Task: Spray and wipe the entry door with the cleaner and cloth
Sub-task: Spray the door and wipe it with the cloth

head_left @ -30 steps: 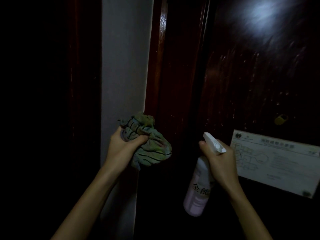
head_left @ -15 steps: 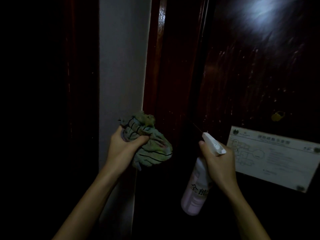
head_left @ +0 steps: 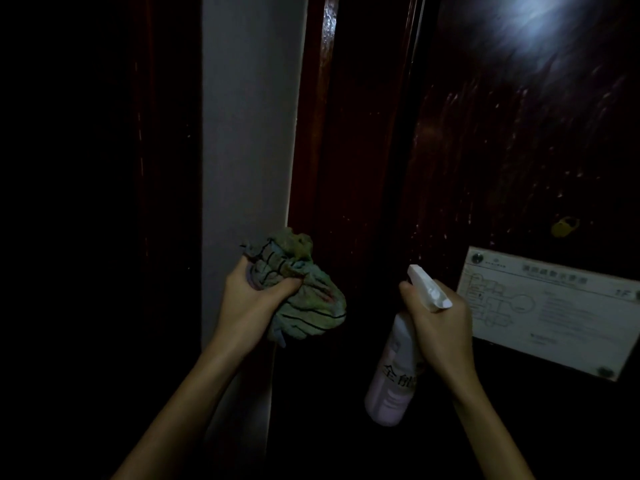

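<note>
— What's the left grip (head_left: 252, 299) doing?

— It is curled tight round a bunched, striped cloth (head_left: 308, 310), thumb across the front. The cloth is held up at the edge where the pale wall strip (head_left: 249, 133) meets the dark red door frame (head_left: 313, 133). I cannot tell whether it touches either.

— And the right grip (head_left: 440, 327)?

— It is wrapped round the neck of a white spray bottle (head_left: 391, 386). The nozzle points up and to the left, and the body hangs tilted below the fist, with black characters on its label.

— Where is the door (head_left: 519, 150)?

— Straight ahead and to the right, dark and glossy, streaked with pale smears, with a bright glare (head_left: 540, 12) near the top. A white notice (head_left: 554, 317) with a floor plan is fixed to it just right of the bottle. A small yellow fitting (head_left: 562, 227) sits above the notice.
</note>
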### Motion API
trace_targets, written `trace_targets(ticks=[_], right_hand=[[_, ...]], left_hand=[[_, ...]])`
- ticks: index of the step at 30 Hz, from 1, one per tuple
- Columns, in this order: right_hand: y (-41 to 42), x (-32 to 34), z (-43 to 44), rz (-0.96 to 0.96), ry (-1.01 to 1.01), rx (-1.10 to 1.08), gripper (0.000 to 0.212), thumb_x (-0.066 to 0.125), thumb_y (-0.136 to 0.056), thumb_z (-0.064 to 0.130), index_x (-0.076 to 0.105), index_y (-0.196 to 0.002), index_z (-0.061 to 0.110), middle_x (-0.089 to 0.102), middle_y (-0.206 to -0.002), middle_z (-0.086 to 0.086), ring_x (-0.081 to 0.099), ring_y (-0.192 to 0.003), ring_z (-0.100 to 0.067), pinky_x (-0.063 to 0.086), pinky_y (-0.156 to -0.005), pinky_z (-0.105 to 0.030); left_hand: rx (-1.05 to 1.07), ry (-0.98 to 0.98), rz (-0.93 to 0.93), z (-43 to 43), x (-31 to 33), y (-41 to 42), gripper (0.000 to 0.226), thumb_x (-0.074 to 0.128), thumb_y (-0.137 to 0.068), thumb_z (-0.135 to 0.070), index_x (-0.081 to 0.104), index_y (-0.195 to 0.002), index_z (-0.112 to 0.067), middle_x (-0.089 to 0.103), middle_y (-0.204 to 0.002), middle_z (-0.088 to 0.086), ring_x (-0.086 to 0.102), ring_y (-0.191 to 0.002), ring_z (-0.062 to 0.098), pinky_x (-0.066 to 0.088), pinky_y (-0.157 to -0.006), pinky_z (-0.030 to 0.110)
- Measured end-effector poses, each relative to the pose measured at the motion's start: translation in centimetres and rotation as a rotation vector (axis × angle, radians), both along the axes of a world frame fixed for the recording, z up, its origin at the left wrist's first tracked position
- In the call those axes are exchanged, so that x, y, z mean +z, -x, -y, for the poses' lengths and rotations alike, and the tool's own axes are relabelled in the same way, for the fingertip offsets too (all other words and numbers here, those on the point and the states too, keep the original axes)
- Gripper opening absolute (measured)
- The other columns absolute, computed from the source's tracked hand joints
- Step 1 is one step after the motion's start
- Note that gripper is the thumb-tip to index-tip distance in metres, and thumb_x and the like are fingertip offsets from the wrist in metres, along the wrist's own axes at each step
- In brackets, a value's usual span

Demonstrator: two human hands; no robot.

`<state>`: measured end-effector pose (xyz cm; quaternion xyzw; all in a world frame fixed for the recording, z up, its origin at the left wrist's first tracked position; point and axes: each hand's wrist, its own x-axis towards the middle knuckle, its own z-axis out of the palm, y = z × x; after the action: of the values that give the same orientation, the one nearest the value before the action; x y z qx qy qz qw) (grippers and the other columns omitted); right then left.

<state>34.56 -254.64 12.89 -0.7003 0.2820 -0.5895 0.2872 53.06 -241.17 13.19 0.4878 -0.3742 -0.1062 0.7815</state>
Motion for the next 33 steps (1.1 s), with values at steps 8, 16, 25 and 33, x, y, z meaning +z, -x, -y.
trace_targets(ticks=[8,16,25,33], right_hand=[[0.0,-0.2,0.2,0.039,-0.008,-0.014,0.025,0.065,-0.091,0.013,0.062,-0.084,-0.011,0.064,-0.077,-0.022,0.061,-0.071,-0.032,0.048,-0.061,-0.046],[0.0,-0.6,0.0,0.026,-0.056,0.051,0.029,0.064,-0.092,0.011,0.059,-0.097,-0.017,0.060,-0.098,-0.034,0.053,-0.098,-0.027,0.045,-0.078,-0.047],[-0.6,-0.6,0.6,0.055,-0.076,0.116,0.022,0.066,-0.091,0.012,0.067,-0.102,-0.007,0.070,-0.096,-0.021,0.063,-0.095,-0.019,0.055,-0.070,-0.033],[-1.2,-0.6,0.6,0.043,-0.062,0.122,0.033,0.067,-0.090,0.014,0.055,-0.096,-0.017,0.061,-0.094,-0.033,0.057,-0.087,-0.041,0.050,-0.065,-0.043]], left_hand=[[-0.011,-0.002,0.018,0.4,-0.1,0.4,0.033,0.072,-0.081,0.010,0.065,-0.107,-0.009,0.074,-0.091,-0.004,0.072,-0.075,-0.002,0.052,-0.065,0.010],[-0.012,-0.011,0.011,0.8,-0.3,0.1,0.034,0.073,-0.081,0.009,0.064,-0.104,-0.013,0.073,-0.094,-0.003,0.071,-0.075,-0.003,0.052,-0.064,0.010],[0.011,-0.007,0.002,0.8,-0.6,-0.4,0.033,0.073,-0.081,0.009,0.065,-0.102,-0.015,0.074,-0.093,-0.004,0.072,-0.077,-0.002,0.053,-0.066,0.011],[0.031,0.002,-0.015,0.6,-0.6,-1.1,0.032,0.073,-0.080,0.010,0.065,-0.104,-0.011,0.075,-0.090,-0.004,0.072,-0.076,-0.001,0.053,-0.065,0.012]])
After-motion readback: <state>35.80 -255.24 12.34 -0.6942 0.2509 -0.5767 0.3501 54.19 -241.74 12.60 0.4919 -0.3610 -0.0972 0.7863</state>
